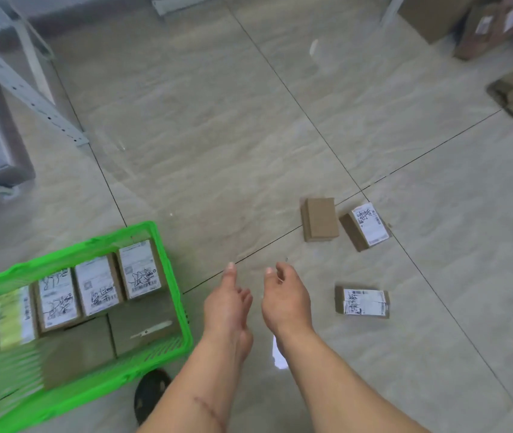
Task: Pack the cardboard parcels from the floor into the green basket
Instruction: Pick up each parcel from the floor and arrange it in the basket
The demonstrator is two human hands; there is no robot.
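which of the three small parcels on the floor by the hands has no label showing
The plain parcel, farthest left of the three, beside the tilted labelled parcel. The parcel nearest the right hand also shows a white label.

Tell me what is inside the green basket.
The green basket holds a row of four labelled parcels along its far side, with plain cardboard boxes nearer. Anything beneath them is covered.

Three small cardboard parcels (320, 219) lie flat on the floor; green basket (172, 273) holds several.
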